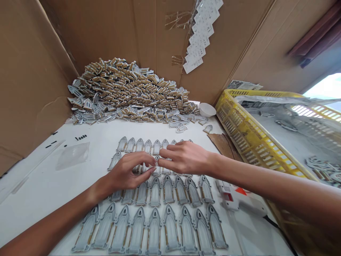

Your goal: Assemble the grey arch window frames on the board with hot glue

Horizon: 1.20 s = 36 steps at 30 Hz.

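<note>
My left hand [130, 170] and my right hand [185, 157] meet over the middle of the white table [98, 153]. Thumb and fingertips of the left are pinched, close against the right hand's fingertips. Whatever lies between them is too small or hidden to name. Beneath and around both hands, grey arch-shaped pieces [154, 231] with pointed tops and tan edges lie flat in several rows. The hands cover parts of the two middle rows. Right of the rows, under my right forearm, lies a white glue gun [234, 199] with a red-orange part.
A large heap of similar pieces [133, 85] rises against the cardboard wall [149, 32]. Beside it sits a white bowl [207, 110]. A yellow crate [253, 142] stands right, near a cardboard scrap [225, 145]. Small black bits [80, 137] and a clear plastic sheet [72, 156] lie left.
</note>
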### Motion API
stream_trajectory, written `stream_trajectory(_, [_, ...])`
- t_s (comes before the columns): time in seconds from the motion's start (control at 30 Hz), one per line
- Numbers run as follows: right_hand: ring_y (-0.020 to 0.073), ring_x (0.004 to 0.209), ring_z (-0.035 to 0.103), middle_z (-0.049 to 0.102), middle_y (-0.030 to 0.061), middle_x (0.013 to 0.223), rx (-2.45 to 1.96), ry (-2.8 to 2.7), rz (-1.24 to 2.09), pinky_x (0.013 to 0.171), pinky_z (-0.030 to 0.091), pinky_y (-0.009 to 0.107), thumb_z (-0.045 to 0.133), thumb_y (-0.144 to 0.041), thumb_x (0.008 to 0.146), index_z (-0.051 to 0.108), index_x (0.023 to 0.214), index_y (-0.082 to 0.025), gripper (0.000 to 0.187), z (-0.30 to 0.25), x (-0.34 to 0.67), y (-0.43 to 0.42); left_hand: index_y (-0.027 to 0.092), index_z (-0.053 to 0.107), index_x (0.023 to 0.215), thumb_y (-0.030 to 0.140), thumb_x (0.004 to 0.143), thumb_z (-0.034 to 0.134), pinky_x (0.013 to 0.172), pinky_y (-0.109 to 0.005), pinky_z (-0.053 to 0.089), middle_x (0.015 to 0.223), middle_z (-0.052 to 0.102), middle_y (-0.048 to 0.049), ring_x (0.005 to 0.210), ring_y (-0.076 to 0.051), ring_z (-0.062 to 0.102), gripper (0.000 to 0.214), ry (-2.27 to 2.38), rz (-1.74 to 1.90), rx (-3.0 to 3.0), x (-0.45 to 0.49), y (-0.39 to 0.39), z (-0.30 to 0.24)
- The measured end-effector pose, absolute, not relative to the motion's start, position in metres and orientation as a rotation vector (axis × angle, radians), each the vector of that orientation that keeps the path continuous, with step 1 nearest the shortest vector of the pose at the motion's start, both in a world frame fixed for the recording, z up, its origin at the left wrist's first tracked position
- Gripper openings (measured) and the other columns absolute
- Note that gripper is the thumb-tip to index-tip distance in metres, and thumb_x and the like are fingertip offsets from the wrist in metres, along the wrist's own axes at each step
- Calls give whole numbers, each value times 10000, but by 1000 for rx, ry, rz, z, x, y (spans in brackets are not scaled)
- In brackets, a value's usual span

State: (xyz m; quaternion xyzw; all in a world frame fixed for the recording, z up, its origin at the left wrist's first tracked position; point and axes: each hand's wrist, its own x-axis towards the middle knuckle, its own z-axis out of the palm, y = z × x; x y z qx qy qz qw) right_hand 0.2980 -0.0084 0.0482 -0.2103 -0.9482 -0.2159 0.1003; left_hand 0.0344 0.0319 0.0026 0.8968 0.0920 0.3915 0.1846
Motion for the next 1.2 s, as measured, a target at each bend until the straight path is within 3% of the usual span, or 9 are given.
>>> stream_trajectory(0.6, [139, 685, 504, 577, -11, 859, -603, -2777, -640, 511, 230, 340, 444, -138, 1131, 549, 1119, -196, 121, 48, 297, -8, 175, 693, 1079, 58, 933, 753, 847, -283, 637, 948, 796, -45, 891, -168, 775, 197, 260, 1094, 2530, 34, 32, 2])
stream_trajectory(1.2, [124, 686, 502, 567, -10, 859, -602, -2802, -668, 515, 247, 337, 431, -142, 1142, 559, 1128, -190, 138, 49, 297, -8, 181, 687, 1095, 68, 946, 741, 800, -282, 619, 960, 793, -48, 852, -164, 752, 194, 277, 1046, 2531, 32, 33, -1])
